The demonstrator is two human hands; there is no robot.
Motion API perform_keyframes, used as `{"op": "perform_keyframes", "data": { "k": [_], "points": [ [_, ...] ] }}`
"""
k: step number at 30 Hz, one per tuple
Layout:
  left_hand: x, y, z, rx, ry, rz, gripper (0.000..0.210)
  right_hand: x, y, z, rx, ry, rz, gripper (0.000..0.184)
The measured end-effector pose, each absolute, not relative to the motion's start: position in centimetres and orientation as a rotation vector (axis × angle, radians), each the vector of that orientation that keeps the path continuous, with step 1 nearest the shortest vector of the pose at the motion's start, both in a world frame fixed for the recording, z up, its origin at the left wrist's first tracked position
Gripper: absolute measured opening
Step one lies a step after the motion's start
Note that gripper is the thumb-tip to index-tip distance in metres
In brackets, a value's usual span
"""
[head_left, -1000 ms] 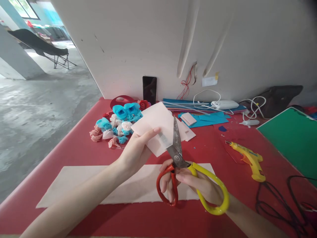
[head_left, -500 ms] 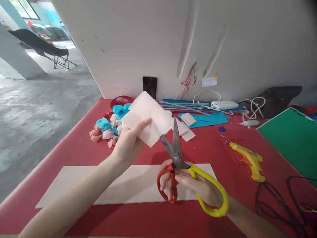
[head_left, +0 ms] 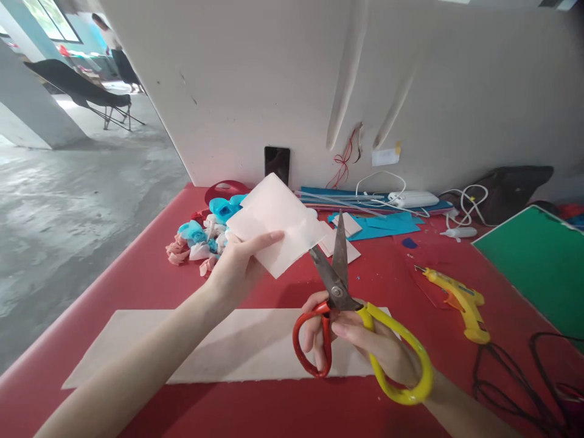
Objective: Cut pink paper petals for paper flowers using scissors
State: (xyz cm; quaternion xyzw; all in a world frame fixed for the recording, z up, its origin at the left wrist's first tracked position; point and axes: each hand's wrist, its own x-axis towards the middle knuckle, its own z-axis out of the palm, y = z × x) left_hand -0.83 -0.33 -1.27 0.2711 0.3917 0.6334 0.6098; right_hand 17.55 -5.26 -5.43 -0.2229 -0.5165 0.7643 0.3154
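Observation:
My left hand (head_left: pixel 241 258) pinches a pale pink square of paper (head_left: pixel 287 213), thumb on top and the fingers hidden beneath. My right hand (head_left: pixel 369 340) grips a pair of scissors (head_left: pixel 336 292) with one red and one yellow handle. The blades stand apart and point away from me, the left tip close to the paper's lower right edge. Under both arms a long pale strip of paper (head_left: pixel 237 353) lies flat on the red table. Small pink paper pieces (head_left: pixel 349 249) lie behind the blades.
Blue, white and pink paper flowers (head_left: pixel 196 234) are heaped at the left. A phone (head_left: pixel 277 163) leans on the wall. On the right are a yellow glue gun (head_left: pixel 460 301), its black cord and a green board (head_left: pixel 538 261). Blue paper (head_left: pixel 387 225) lies behind. A person (head_left: pixel 116 52) stands far off.
The scissors in my right hand have moved slightly right, away from the pink paper. The paper sits a little lower and flatter. A person has come into view at the far left.

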Motion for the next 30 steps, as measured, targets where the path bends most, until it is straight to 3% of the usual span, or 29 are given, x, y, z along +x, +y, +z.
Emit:
{"op": "perform_keyframes", "data": {
  "k": [8,15,20,30],
  "points": [
    [-1.4,0.7,-1.3,0.600,0.948,1.566,0.044,22.3,-3.5,-3.4,-0.907,-1.652,2.013,0.029],
    [0.8,-1.2,-3.9,0.753,0.876,1.059,0.029,20.9,-2.8,-1.5,-1.060,-1.356,1.456,0.007],
    [1.4,-2.4,-4.3,0.845,0.919,0.860,0.030,19.5,-2.8,-3.0,-1.117,-1.205,1.401,0.022],
    [1.3,-2.4,-4.9,0.894,0.850,0.795,0.030,19.2,-2.9,-2.8,-1.216,-1.200,1.359,0.029]
  ]
}}
